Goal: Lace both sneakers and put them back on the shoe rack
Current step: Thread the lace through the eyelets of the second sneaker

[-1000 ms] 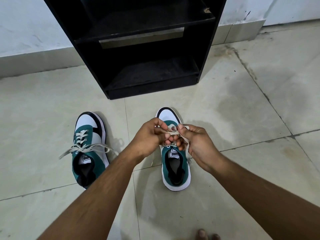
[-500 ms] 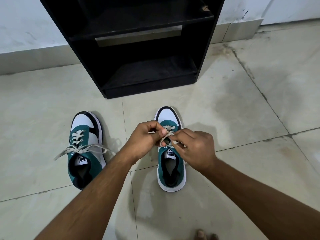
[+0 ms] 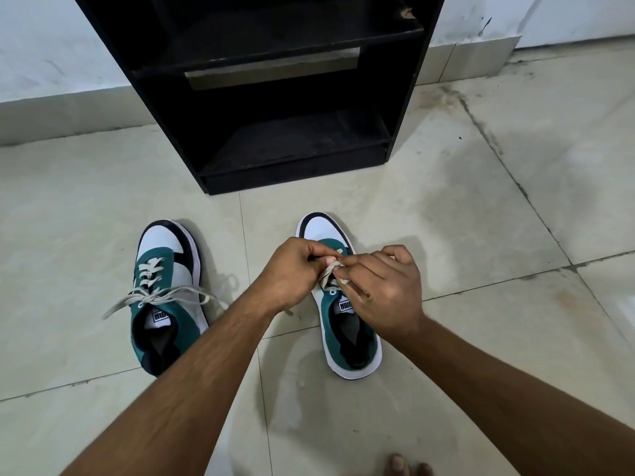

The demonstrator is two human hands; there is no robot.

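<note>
Two green, white and black sneakers stand on the tiled floor, toes pointing at the black shoe rack (image 3: 275, 97). The left sneaker (image 3: 165, 297) is laced, and its cream lace ends trail loose to both sides. Over the right sneaker (image 3: 347, 324), my left hand (image 3: 292, 269) and my right hand (image 3: 381, 286) meet above the eyelets. Both pinch the cream lace (image 3: 331, 269) between their fingertips. My hands hide most of the lacing on this shoe.
The rack stands against a white wall with a tiled skirting (image 3: 68, 111); its lower shelf (image 3: 299, 142) holds nothing. Dark grout lines and stains cross the floor tiles at the right (image 3: 498, 149). My toes (image 3: 405, 467) show at the bottom edge.
My right hand has shifted over the tongue of the right sneaker, and both hands have drawn the lace a little further up. The left sneaker has not moved.
</note>
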